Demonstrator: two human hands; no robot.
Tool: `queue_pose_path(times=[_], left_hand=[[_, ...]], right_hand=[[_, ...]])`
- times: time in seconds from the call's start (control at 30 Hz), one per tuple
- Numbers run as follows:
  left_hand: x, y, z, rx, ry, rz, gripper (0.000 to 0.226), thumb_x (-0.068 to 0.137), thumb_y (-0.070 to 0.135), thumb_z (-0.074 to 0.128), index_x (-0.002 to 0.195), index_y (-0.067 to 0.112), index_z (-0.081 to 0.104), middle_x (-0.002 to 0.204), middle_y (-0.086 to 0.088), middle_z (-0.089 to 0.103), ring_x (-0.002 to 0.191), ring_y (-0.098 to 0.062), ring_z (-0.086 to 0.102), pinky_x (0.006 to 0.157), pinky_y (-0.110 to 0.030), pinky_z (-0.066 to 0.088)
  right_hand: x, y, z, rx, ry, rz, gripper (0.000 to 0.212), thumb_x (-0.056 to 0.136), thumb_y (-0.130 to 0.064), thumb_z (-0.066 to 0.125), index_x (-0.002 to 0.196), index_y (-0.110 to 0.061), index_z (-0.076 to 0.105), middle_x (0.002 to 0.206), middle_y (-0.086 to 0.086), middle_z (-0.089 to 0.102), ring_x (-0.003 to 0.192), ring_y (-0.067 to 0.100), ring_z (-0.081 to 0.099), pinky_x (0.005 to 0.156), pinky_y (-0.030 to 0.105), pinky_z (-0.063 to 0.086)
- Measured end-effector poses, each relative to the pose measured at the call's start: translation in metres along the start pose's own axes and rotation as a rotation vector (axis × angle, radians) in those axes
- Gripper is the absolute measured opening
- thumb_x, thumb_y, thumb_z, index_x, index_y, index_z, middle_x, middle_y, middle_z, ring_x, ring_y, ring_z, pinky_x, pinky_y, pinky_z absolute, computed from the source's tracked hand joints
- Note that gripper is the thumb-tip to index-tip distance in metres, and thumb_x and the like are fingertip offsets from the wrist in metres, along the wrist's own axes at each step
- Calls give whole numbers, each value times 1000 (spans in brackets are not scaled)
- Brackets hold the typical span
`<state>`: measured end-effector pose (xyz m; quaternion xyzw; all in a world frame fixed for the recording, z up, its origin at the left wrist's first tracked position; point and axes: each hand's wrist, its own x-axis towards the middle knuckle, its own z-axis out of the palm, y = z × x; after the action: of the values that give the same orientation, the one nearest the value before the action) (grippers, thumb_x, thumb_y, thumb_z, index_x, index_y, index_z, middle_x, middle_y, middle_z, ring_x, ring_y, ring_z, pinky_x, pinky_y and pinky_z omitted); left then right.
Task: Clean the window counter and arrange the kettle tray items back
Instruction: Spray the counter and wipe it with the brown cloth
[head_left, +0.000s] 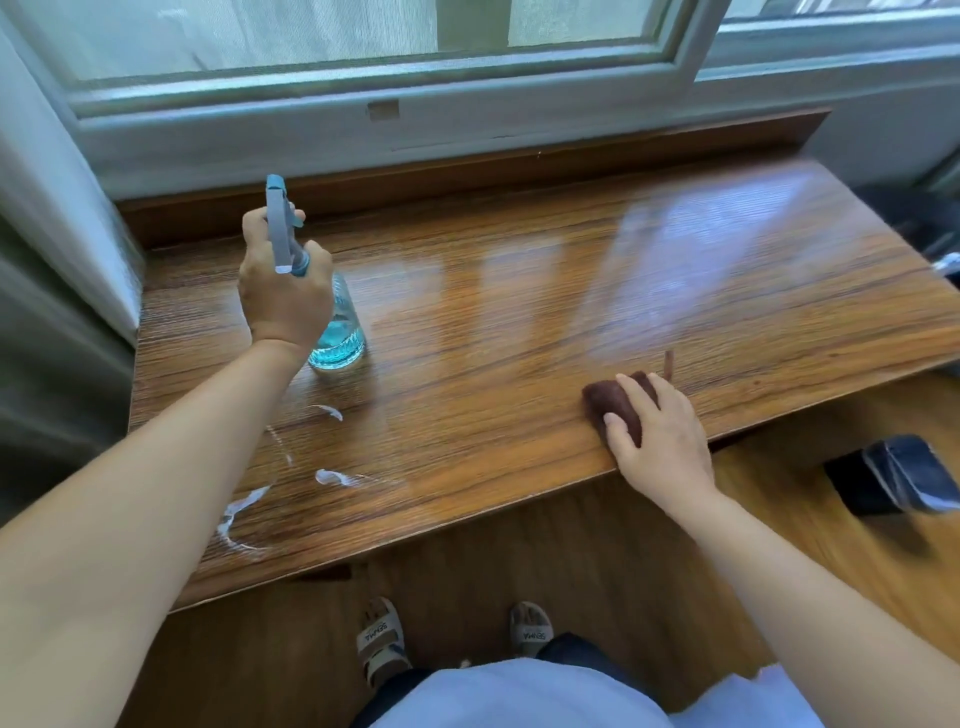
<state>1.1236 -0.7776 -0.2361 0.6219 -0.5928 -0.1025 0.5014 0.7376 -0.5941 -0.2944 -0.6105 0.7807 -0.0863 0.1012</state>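
Note:
My left hand (283, 291) grips the neck of a clear spray bottle (340, 332) holding blue liquid, its grey-blue trigger head pointing away from me; the bottle's base is at the wooden window counter (519, 322). Near the counter's front edge, my right hand (660, 436) holds a dark brown cloth (621, 402) bunched against the wood, thumb curled over it. White streaks of foam or liquid (291, 467) lie on the counter at the front left. No kettle or tray is in view.
A window frame (363, 83) and a raised wooden back ledge (467, 171) run behind the counter. A grey curtain (47, 260) hangs at the left. A dark object (893, 473) lies on the wooden floor at the right, below the counter. My sandalled feet stand below.

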Motion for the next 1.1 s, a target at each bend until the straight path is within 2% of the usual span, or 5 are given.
queue_pose_path(times=[0.17,0.4,0.57,0.83,1.1], left_hand=[[-1,4,0,-7,6,14,35,97,22,58,130,17,48,111,6,55,90,-9,58,81,-12,51],[-1,3,0,0,7,-3,38,97,22,61,132,13,49,109,6,56,86,-9,58,77,-12,51],[-1,-1,1,-16,13,12,38,96,22,62,131,15,50,111,2,60,86,-13,61,78,-18,54],[-2,-4,1,-48,8,37,37,95,19,60,130,10,52,107,-5,64,75,-18,61,68,-24,54],[-2,-6,1,-48,22,48,38,94,15,64,131,10,54,99,12,54,70,-18,60,65,-40,60]], right_hand=[[2,-40,15,5,100,299,56,101,-44,47,154,-28,37,160,18,31,146,40,26,119,56,25],[-49,-155,44,7,-76,-233,59,103,-54,37,158,-38,23,168,5,17,155,30,13,125,47,14],[-44,-157,41,8,-180,-459,59,103,-55,41,158,-42,23,168,-2,17,156,23,12,125,43,15],[25,-178,44,-23,-24,-2,58,103,-49,41,157,-31,30,163,12,25,148,34,22,120,51,25],[64,-226,59,-112,-93,-352,61,98,-49,44,155,-29,36,161,15,31,147,38,29,119,50,26]])
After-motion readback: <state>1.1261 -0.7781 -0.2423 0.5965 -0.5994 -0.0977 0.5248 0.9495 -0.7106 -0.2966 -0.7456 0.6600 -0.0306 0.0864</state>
